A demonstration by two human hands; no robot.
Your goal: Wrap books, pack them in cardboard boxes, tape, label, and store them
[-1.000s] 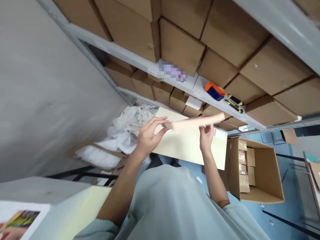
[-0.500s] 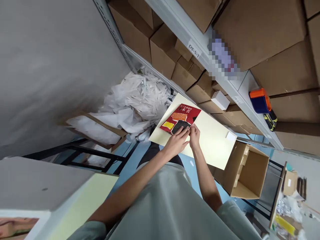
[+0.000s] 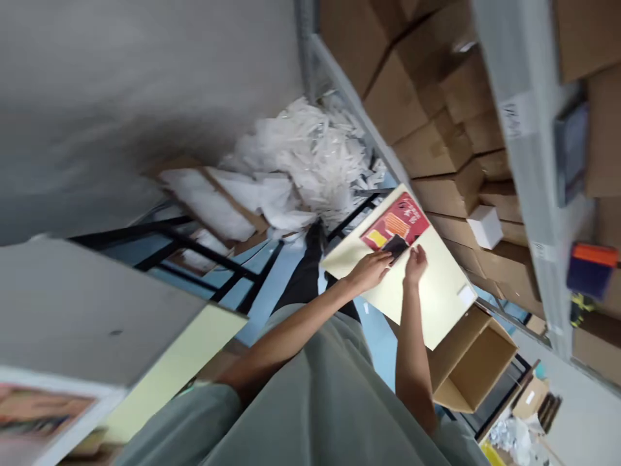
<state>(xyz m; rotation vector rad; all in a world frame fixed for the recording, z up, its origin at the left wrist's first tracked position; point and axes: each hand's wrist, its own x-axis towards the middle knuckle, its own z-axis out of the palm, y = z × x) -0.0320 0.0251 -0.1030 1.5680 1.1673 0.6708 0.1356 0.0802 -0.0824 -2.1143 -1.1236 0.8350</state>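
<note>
A red book [image 3: 403, 219] with orange, yellow and black patches on its cover lies on a small cream tabletop [image 3: 444, 278]. My left hand [image 3: 372, 268] lies on the near edge of the book, its fingers stretched over the black patch. Just right of the book's near corner is my right hand [image 3: 415, 262], fingers curled together above the tabletop. Blur hides whether anything is pinched in them.
Shelving [image 3: 521, 129] with cardboard boxes [image 3: 439, 152] runs along the right. An open carton [image 3: 480, 362] stands beyond the table's right end. White scrap [image 3: 323, 155] is heaped on the floor ahead. A grey-topped table [image 3: 97, 304] is at left.
The camera view has turned, so the table, book and hands appear farther right. My right hand has drawn slightly off the book's edge; my left hand stays on the book.
</note>
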